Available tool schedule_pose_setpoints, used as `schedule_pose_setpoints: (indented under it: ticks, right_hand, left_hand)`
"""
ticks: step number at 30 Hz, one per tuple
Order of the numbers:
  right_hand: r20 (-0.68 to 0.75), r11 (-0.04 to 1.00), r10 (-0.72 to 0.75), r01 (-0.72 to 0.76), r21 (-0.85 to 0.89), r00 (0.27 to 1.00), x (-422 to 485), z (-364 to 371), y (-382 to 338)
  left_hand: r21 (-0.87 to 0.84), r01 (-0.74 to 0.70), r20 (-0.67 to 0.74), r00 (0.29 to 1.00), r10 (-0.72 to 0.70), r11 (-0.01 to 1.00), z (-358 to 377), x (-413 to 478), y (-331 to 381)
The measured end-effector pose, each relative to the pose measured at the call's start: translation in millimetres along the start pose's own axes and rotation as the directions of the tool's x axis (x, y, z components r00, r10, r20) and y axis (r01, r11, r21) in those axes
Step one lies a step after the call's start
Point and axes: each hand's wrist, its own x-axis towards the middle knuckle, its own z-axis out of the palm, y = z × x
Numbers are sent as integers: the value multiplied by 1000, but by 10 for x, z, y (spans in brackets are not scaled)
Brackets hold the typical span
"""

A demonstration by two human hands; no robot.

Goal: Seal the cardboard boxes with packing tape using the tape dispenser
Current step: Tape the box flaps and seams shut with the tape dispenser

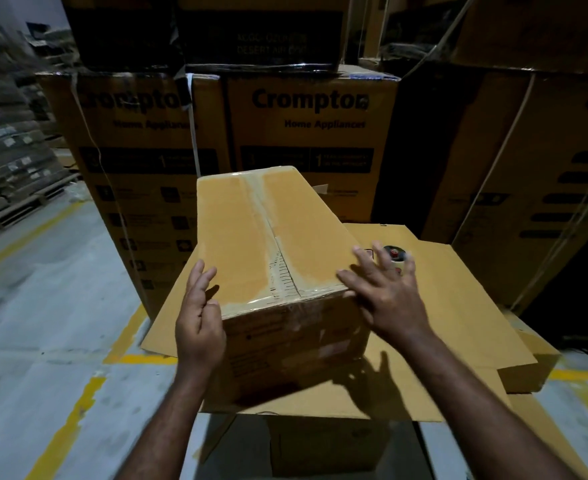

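A closed brown cardboard box [251,237] lies lengthwise in front of me on a flat cardboard sheet [458,306]. Clear packing tape [268,237] runs along its top seam and over the near edge. My left hand [200,317] is at the box's near left corner, fingers fairly straight against the side. My right hand [386,296] has its fingers spread over the near right top corner. The tape dispenser [397,257], with a roll and a red hub, lies on the sheet just beyond my right fingers, partly hidden by them.
Tall printed appliance cartons [309,126] are stacked right behind the work spot and to the right. Another carton [327,445] supports the sheet from below. Grey floor with yellow lines [60,306] lies to the left, with pallets of stacked goods [5,150] far left.
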Motion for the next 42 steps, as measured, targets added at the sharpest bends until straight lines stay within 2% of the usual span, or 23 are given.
schedule_pose_setpoints:
  ticks: [2,4,5,7,9,11,14,17,21,26,31,36,40,42]
  right_hand:
    - [56,985,138,-143,92,989,-40,-12,166]
    - [151,894,233,-273,355,961,-49,-49,156]
    - [192,791,273,-334,513,943,-46,-63,128]
    - [325,468,344,-461,754,881,-33,-91,74]
    - [505,131,338,-571,810,794,-27,-78,52]
    - [619,-60,321,-637,769,717,-1,-101,45]
    - [659,-149,343,-655,741,669,104,-206,6]
    - [649,-168,332,-634,754,684,211,-238,-74]
    - [655,-360,365,-549,754,661,316,-332,-123]
    - [600,-341,335,-501,796,726,412,-573,-121]
    - [498,-267,371,-424,866,784,439,-810,-97]
    - [411,-233,441,-340,911,798,372,-1252,100]
    - [306,-176,532,-251,952,790,154,-1655,401]
    - [266,-149,588,-221,964,764,-11,-1878,539]
  left_hand:
    - [-5,55,-30,998,-55,998,9,47,-5]
    - [-47,140,-85,986,-143,989,42,37,-7]
    - [-82,211,-113,969,-220,974,70,1,18]
    - [-168,345,-132,920,-368,924,115,-104,91]
    - [-230,411,-115,889,-444,882,148,-178,142]
    - [-234,427,-104,882,-459,874,172,-199,160]
    - [-223,442,-108,874,-473,869,180,-144,170]
    - [-296,458,-65,866,-496,838,159,-86,119]
    - [-389,460,-4,866,-501,798,95,-30,257]
    - [-462,440,16,872,-489,770,-78,-6,203]
    - [-506,366,28,912,-410,781,-208,81,641]
    - [-503,261,107,965,-240,824,-145,37,1053]
    - [-420,205,215,969,-123,884,56,11,1330]
    - [-457,224,279,955,-100,861,241,12,1436]
